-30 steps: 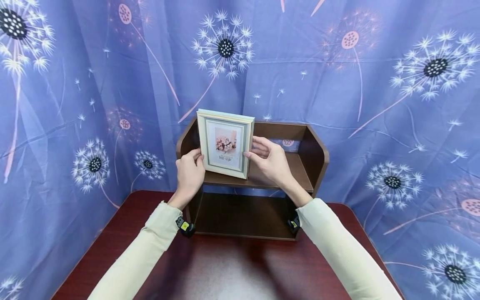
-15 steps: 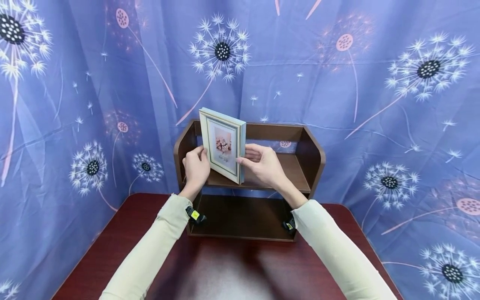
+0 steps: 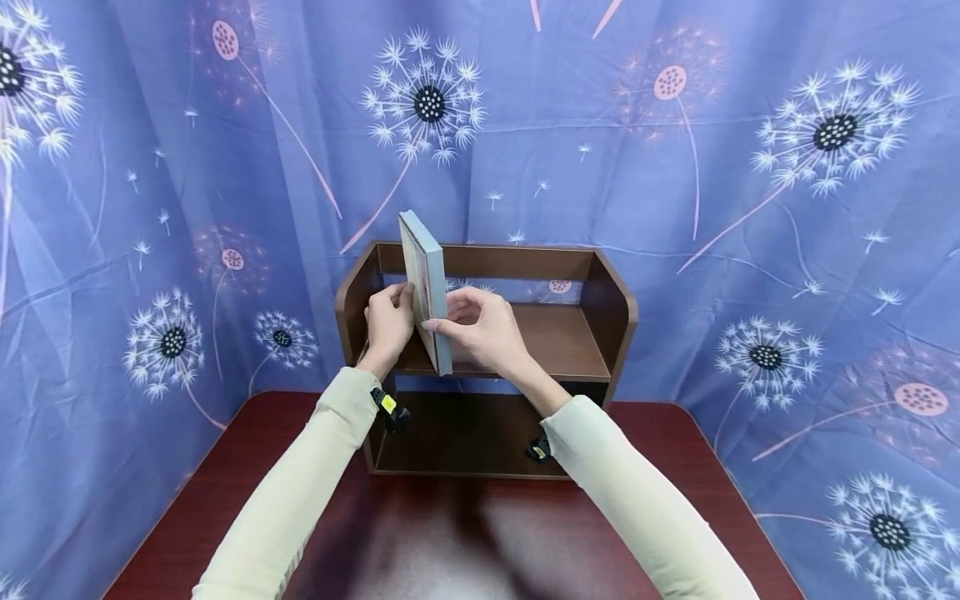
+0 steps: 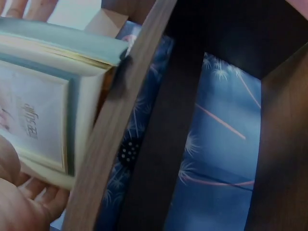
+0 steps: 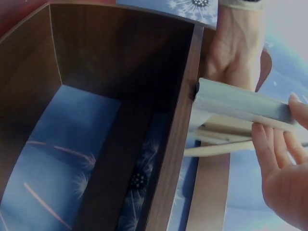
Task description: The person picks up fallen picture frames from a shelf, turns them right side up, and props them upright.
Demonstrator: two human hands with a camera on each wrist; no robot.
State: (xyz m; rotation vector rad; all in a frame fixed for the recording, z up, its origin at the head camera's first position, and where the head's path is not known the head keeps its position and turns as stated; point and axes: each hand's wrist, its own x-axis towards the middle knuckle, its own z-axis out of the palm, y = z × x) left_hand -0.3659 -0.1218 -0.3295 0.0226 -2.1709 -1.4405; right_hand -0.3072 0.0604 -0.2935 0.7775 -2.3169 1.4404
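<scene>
A pale picture frame (image 3: 437, 304) stands upright over the front of the upper shelf, turned nearly edge-on in the head view. Part of its printed picture (image 4: 14, 108) shows in the left wrist view. My left hand (image 3: 390, 325) grips its left side, thumb at the front and fingers behind. On the opposite side edge, my right hand (image 3: 487, 327) pinches it between thumb and fingers. Its lower end (image 5: 202, 98) is right at the shelf's front edge in the right wrist view, where a pale strip (image 5: 219, 150) sticks out behind it.
The dark brown two-tier shelf (image 3: 555, 337) has raised side panels (image 3: 618, 312) and a back rail (image 3: 510, 260). It stands on a reddish-brown table (image 3: 450, 533). A blue dandelion-print curtain (image 3: 540, 100) hangs behind and on both sides.
The picture frame has swung from facing me to nearly edge-on, its right side coming toward me and leftward. My right hand moved left with it; the left hand kept its hold.
</scene>
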